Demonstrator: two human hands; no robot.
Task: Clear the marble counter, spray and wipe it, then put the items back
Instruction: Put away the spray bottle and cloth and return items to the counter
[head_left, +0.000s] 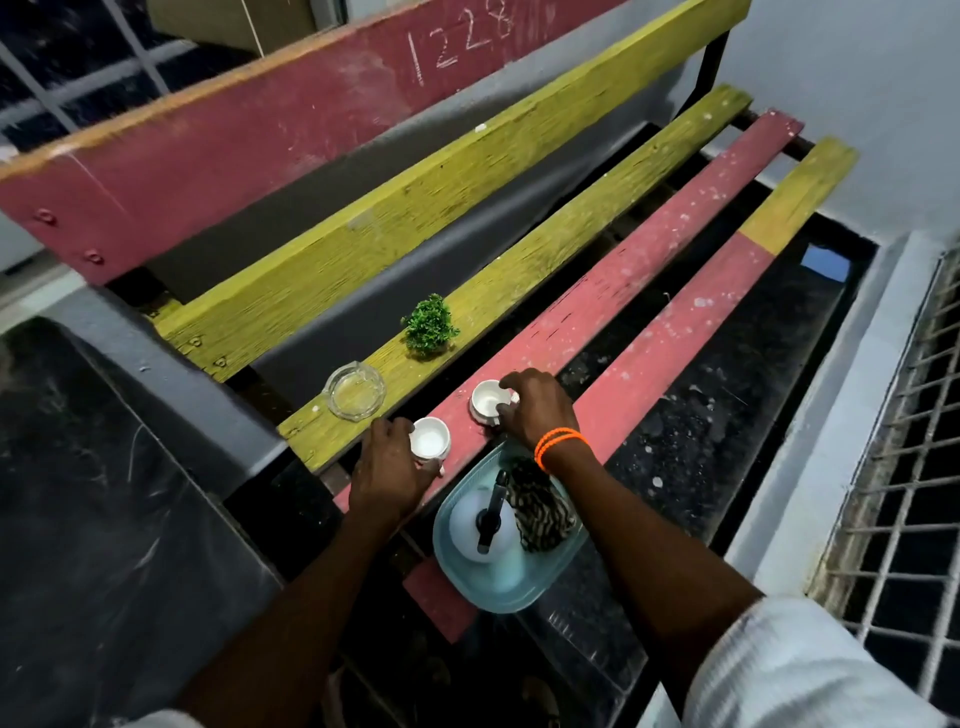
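- Two white cups sit on the pink slat of the slatted worktop (649, 270), toward its near left end: left hand (387, 478) with fingers curled around the near cup (430, 439), right hand (535, 408) with fingers closed on the far cup (491, 400)
- Yellow back slat: glass ashtray (354, 389), small green plant (430, 326)
- Front edge: pale blue tray (550, 566) holding spray bottle (483, 519) and striped cloth (540, 512)
- Dark speckled marble floor (727, 415) below, grey wall (857, 78), window grille (909, 493) at right

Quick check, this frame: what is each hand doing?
Left hand: closed around the nearer white cup on the red slat.
Right hand: closed on the farther white cup.
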